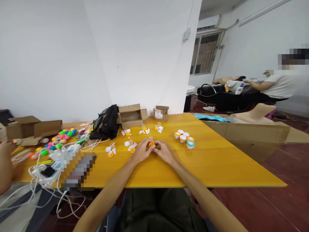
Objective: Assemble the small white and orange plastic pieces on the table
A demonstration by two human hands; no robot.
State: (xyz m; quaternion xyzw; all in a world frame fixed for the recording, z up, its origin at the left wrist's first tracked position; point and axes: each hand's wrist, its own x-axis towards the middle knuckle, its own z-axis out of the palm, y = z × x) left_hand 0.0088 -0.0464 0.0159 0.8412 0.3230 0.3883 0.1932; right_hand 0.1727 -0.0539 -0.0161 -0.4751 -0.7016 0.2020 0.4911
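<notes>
An orange round piece (151,144) sits between the fingertips of the left hand (144,150) and the right hand (165,152), just over the counter (217,164). Each grip is nearly closed, fingers curled inward and tips meeting on the piece. Fingers cover part of its rim, and whatever lies under it is hidden. Its visible face is turned up toward the wearer; the outline looks round, so a long axis cannot be told.

Past the hands, small clear cups (112,145) stand among white discs (107,149), orange rings (110,154) and speckled bits too small to make out. To the right is a cluster of lidded jars (182,139), upright and close together, mostly with orange rims and white tops; a teal-lidded jar (190,144) is nearest. Their contents are too small to tell.

Farther back, an open cardboard box (131,123) faces forward, its inside shadowed, between a black bag (109,120) and a smaller carton (161,114). Leftward, coloured balls (63,136) lie near another open box (21,131). A dark object (80,169) is pixelated. Another person's arm (5,161) is cut off at the left edge.
</notes>
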